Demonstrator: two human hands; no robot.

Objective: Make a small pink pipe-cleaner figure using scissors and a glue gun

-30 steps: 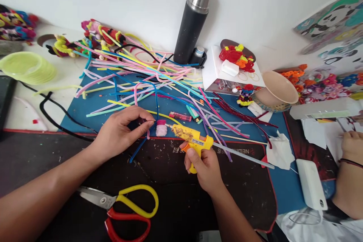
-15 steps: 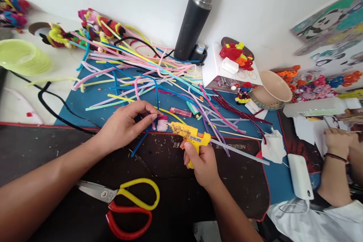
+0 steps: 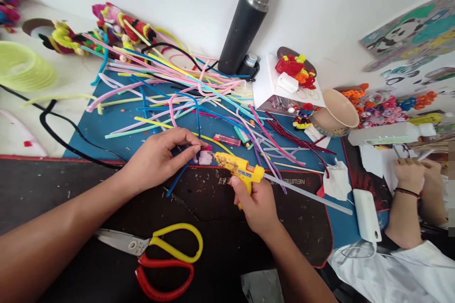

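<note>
My left hand (image 3: pixel 168 154) is closed in a pinch at the upper left edge of a small fuzzy piece, pale pink below and magenta on top (image 3: pixel 205 157). The fingertips partly hide it. My right hand (image 3: pixel 255 199) is wrapped round the handle of a yellow glue gun (image 3: pixel 232 164) with brown stains near its front. The gun's nozzle points left, close to the pink piece; I cannot tell whether they touch. A long translucent glue stick (image 3: pixel 309 193) sticks out of its back. A blue pipe cleaner (image 3: pixel 176 181) passes under my left fingers.
Scissors (image 3: pixel 167 246) with yellow and red handles lie in front. Many pipe cleaners (image 3: pixel 156 99) are strewn behind my hands, with two lighters (image 3: pixel 227 140) among them. A black thermos (image 3: pixel 241 33) stands behind. At right are a bowl (image 3: pixel 337 111), a power bank (image 3: pixel 367 215) and another person's hands (image 3: pixel 408 175).
The view has shifted slightly. My left hand keeps its pinch, and the nozzle stays near the pink piece. More of the glue stick shows behind the gun.
</note>
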